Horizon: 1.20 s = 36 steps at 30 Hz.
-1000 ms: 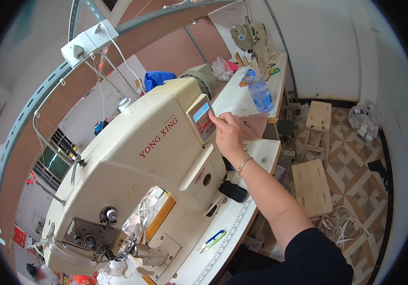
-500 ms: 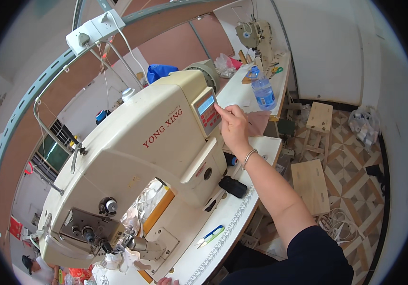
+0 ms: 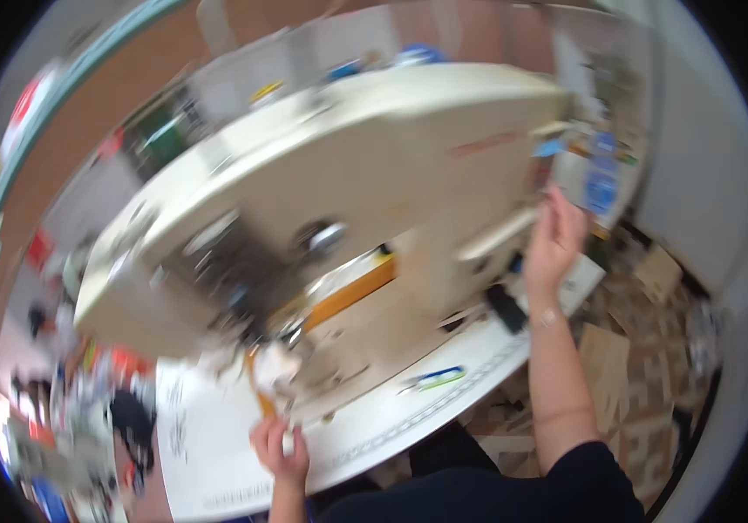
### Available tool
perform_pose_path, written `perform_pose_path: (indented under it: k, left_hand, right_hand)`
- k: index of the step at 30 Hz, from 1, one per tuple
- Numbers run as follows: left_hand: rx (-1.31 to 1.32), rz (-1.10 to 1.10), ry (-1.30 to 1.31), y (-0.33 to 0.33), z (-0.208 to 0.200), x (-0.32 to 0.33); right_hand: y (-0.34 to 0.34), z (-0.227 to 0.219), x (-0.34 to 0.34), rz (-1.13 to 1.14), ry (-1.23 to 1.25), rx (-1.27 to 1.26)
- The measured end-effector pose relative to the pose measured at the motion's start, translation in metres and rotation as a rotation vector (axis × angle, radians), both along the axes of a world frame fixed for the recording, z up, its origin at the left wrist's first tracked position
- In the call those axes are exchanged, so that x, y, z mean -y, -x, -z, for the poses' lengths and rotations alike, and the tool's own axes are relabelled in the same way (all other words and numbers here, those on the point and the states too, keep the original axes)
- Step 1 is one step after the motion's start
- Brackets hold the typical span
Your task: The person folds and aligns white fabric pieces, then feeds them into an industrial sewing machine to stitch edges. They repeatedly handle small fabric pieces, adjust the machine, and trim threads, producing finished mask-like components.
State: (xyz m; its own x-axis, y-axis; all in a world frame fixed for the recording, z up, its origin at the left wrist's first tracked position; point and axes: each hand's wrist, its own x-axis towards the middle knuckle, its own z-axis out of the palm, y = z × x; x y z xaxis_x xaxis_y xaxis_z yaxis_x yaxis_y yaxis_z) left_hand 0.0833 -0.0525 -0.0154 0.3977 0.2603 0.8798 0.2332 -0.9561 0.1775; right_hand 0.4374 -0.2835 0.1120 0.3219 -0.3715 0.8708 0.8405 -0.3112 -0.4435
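A large cream sewing machine (image 3: 426,174) stands across the white table, smeared by motion. My right hand (image 3: 557,234) is raised beside the control panel (image 3: 542,168) at the machine's right end. Its fingers are blurred, and whether they touch the panel I cannot tell. My left hand (image 3: 281,449) is low at the table's near edge, below the needle area, with thumb and fingers apart and nothing visible between them. A white piece (image 3: 276,364), perhaps cloth, lies under the machine head near that hand. Blue-and-green thread snips (image 3: 433,378) rest on the table between my hands.
A measuring tape strip (image 3: 409,434) runs along the front edge of the white table (image 3: 208,462). A black object (image 3: 506,308) lies by the machine's base. Behind my right hand stands a blue-labelled bottle (image 3: 601,174). Wooden stools (image 3: 605,370) are on the patterned floor at right.
The view has swung left, so the machine and table appear farther right. My left hand has come fully into view. My right index finger was on the panel; that hand is now blurred beside it.
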Motion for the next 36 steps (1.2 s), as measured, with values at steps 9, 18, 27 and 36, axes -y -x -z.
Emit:
perform_pose_path:
  k: [9, 18, 27, 36]
  left_hand:
    - [-0.134, 0.070, -0.108, -0.035, -0.059, -0.041]
    - [-0.086, 0.207, -0.125, -0.049, -0.060, -0.055]
    - [-0.076, 0.184, -0.121, -0.049, -0.061, -0.055]
    - [-0.076, 0.184, -0.121, -0.048, -0.065, -0.054]
  right_hand:
    - [0.160, 0.082, -0.138, -1.375, 0.420, -0.747]
    - [0.164, 0.067, -0.173, -1.802, 0.395, -1.156]
    - [0.165, 0.070, -0.176, -1.847, 0.336, -1.170]
    - [0.166, 0.066, -0.173, -1.854, 0.327, -1.177]
